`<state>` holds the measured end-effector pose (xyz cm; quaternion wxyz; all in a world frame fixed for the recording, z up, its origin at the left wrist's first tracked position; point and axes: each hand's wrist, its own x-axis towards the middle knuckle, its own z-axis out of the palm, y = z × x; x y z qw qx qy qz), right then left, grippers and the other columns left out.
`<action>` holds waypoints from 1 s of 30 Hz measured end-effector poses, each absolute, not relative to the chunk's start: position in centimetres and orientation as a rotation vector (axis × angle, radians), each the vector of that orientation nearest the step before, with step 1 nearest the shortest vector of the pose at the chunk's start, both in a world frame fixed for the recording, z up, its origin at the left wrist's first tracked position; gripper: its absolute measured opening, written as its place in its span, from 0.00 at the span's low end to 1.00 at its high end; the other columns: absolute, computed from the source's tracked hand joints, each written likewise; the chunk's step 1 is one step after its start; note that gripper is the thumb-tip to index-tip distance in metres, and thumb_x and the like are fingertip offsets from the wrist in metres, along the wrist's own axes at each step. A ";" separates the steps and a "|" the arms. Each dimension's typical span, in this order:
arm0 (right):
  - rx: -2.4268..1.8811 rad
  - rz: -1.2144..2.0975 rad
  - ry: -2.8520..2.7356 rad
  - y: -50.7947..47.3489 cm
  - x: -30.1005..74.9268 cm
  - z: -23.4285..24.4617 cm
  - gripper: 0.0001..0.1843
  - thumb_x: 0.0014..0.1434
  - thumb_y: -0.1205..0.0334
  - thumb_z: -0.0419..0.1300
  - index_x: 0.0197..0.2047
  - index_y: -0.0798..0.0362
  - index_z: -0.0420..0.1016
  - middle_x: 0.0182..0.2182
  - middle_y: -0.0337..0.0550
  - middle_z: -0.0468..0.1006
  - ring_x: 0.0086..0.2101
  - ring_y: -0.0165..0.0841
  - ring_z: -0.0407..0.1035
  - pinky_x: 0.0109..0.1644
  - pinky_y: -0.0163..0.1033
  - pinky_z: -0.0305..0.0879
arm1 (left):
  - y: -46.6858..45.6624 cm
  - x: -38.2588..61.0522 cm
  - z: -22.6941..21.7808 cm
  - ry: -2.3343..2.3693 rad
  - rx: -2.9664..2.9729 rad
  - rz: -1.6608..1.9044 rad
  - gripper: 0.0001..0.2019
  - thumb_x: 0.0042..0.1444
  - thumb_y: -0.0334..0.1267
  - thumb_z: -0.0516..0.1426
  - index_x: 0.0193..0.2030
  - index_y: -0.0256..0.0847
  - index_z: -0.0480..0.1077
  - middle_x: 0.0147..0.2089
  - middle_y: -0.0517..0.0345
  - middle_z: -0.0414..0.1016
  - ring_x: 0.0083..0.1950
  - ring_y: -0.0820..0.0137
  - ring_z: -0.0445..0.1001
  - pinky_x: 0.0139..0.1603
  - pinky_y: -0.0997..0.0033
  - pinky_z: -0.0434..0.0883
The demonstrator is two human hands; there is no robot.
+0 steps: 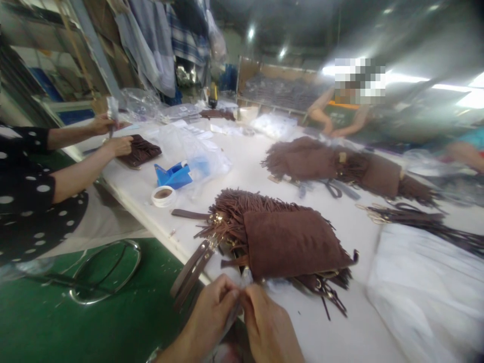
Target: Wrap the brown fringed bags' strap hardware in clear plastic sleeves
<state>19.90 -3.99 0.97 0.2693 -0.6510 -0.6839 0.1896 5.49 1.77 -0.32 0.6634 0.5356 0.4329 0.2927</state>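
My left hand [212, 312] and my right hand [264, 317] meet at the table's near edge, thumbs and fingers pinched together. Between their fingertips is a piece of clear plastic [246, 276]; its exact shape is blurred and partly hidden by the fingers. Just beyond them lies a stack of brown fringed suede bags [291, 242], with gold-coloured clasps at the left end. Brown wrist straps [192, 267] hang from that end over the table edge. Neither hand is seen gripping the bags.
At left, a person in polka-dot sleeves [26, 186] handles a brown fringed bag [141, 150]. A blue tape dispenser [173, 175] and tape roll [164, 196] stand nearby. More brown bags [310, 159], straps [416, 219] and white sheeting [427, 282] lie right. Another person [340, 118] works opposite.
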 end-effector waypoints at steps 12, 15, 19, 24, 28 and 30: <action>-1.541 1.302 -0.888 -4.1 19.6 2.1 0.07 0.60 0.57 0.55 0.39 0.51 0.63 0.23 0.31 0.70 0.19 0.26 0.62 0.22 0.29 0.56 | 1.3 5.6 0.0 0.868 0.795 0.636 0.11 0.54 0.41 0.63 0.35 0.36 0.68 0.29 0.52 0.75 0.30 0.67 0.71 0.33 0.72 0.64; -1.556 1.273 -0.925 -3.9 19.7 2.4 0.06 0.61 0.59 0.56 0.35 0.51 0.63 0.23 0.32 0.71 0.19 0.25 0.62 0.21 0.29 0.54 | 1.6 5.5 0.9 0.842 0.657 0.583 0.12 0.50 0.39 0.65 0.34 0.36 0.69 0.29 0.53 0.74 0.29 0.70 0.71 0.31 0.75 0.63; -1.517 1.244 -0.960 -3.9 19.4 2.2 0.08 0.62 0.57 0.56 0.34 0.50 0.62 0.24 0.34 0.73 0.19 0.25 0.62 0.21 0.29 0.54 | 2.0 5.2 1.8 0.855 0.507 0.521 0.12 0.46 0.36 0.68 0.35 0.34 0.72 0.28 0.54 0.73 0.27 0.73 0.69 0.28 0.78 0.62; -1.405 1.295 -0.851 -4.2 18.4 1.3 0.12 0.61 0.53 0.58 0.34 0.50 0.60 0.22 0.32 0.72 0.16 0.23 0.59 0.19 0.28 0.51 | 2.0 4.8 1.9 0.886 0.381 0.491 0.15 0.44 0.35 0.70 0.37 0.33 0.74 0.30 0.52 0.74 0.28 0.73 0.71 0.26 0.80 0.64; -1.421 1.201 -0.831 -4.4 17.7 0.8 0.15 0.61 0.49 0.57 0.34 0.51 0.61 0.20 0.32 0.71 0.14 0.22 0.54 0.17 0.27 0.47 | 2.1 4.6 1.2 0.851 0.280 0.445 0.15 0.45 0.31 0.70 0.40 0.33 0.73 0.29 0.54 0.74 0.25 0.75 0.71 0.22 0.83 0.64; -1.441 1.147 -0.839 -4.5 17.5 0.6 0.15 0.60 0.47 0.56 0.34 0.51 0.62 0.20 0.32 0.70 0.13 0.22 0.54 0.16 0.27 0.47 | 2.2 4.6 1.0 0.824 0.240 0.400 0.15 0.47 0.29 0.69 0.41 0.33 0.73 0.26 0.55 0.73 0.22 0.76 0.70 0.20 0.84 0.65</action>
